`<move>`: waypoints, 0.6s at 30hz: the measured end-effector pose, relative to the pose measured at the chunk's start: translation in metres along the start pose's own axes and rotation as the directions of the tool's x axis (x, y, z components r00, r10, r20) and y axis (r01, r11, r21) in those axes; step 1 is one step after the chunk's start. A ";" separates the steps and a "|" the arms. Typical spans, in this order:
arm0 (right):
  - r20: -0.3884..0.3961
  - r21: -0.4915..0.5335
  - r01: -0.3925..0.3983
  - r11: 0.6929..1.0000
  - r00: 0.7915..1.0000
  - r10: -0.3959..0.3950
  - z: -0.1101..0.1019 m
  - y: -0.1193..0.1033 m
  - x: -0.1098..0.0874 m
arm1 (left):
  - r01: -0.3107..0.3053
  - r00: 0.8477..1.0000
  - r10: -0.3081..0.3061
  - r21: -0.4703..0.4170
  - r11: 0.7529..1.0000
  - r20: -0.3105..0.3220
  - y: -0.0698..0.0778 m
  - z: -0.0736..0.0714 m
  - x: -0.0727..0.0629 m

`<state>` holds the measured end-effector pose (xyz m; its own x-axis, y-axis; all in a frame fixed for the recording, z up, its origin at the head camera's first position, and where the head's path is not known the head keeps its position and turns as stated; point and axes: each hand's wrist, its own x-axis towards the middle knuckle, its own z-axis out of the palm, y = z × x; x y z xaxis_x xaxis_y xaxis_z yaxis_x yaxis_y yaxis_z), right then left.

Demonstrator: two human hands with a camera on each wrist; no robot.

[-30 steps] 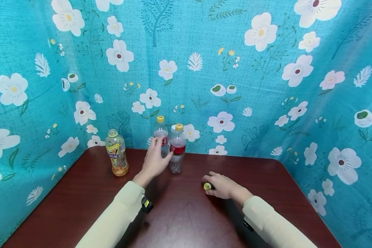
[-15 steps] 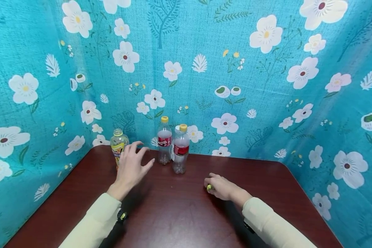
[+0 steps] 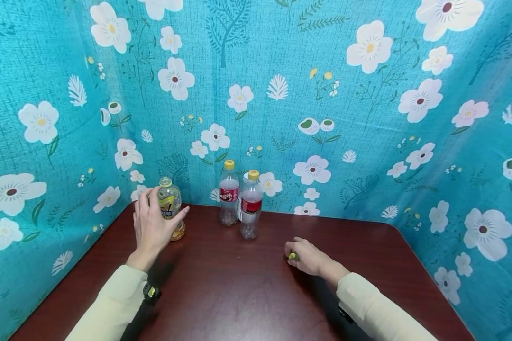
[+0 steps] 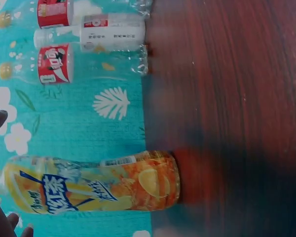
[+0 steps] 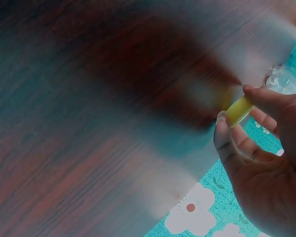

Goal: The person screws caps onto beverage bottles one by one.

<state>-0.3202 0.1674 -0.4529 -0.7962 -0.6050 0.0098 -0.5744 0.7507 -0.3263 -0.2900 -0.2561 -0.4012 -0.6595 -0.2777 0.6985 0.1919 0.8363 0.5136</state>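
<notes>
On the left, my left hand [image 3: 150,227] is spread beside a clear iced tea bottle [image 3: 173,196], with thumb and fingers apart on either side of its upper part. The bottle stands upright without a cap, a little amber liquid at its base. The left wrist view shows its yellow label [image 4: 54,190] and fingertips near the neck; whether they touch is not clear. My right hand [image 3: 309,258] pinches a small yellow bottle cap [image 5: 240,111] between thumb and fingers, low over the table at right of centre.
Two cola bottles with yellow caps, one behind [image 3: 229,195] and one nearer [image 3: 251,206], stand upright at the table's back edge. A bottle with a white label [image 4: 113,33] is between them, mostly hidden from the head. A flowered blue cloth [image 3: 273,118] hangs round the dark red table [image 3: 239,284].
My left hand has moved left, away from the cola bottles and over to the iced tea bottle. The right hand stays in place with the cap, which has turned a little.
</notes>
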 end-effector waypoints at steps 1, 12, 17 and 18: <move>0.000 0.001 -0.006 1.000 1.000 0.006 0.000 0.000 0.000 | 0.016 1.000 -0.016 0.000 1.000 0.009 -0.001 0.001 0.001; -0.044 0.021 0.037 0.999 0.998 -0.036 -0.007 0.004 -0.006 | 0.316 0.941 -0.300 -0.087 0.945 0.159 -0.012 0.012 0.013; -0.090 0.105 0.069 0.992 0.994 -0.059 -0.013 0.007 -0.005 | 0.406 0.902 -0.371 -0.142 0.903 0.220 -0.018 0.016 0.017; -0.099 0.124 0.070 0.990 0.993 -0.058 -0.014 0.007 -0.005 | 0.416 0.897 -0.378 -0.151 0.896 0.228 -0.019 0.016 0.017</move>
<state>-0.3224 0.1795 -0.4422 -0.7767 -0.6179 0.1221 -0.6005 0.6681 -0.4394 -0.3166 -0.2689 -0.4073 -0.8299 -0.4578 0.3188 0.0073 0.5625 0.8267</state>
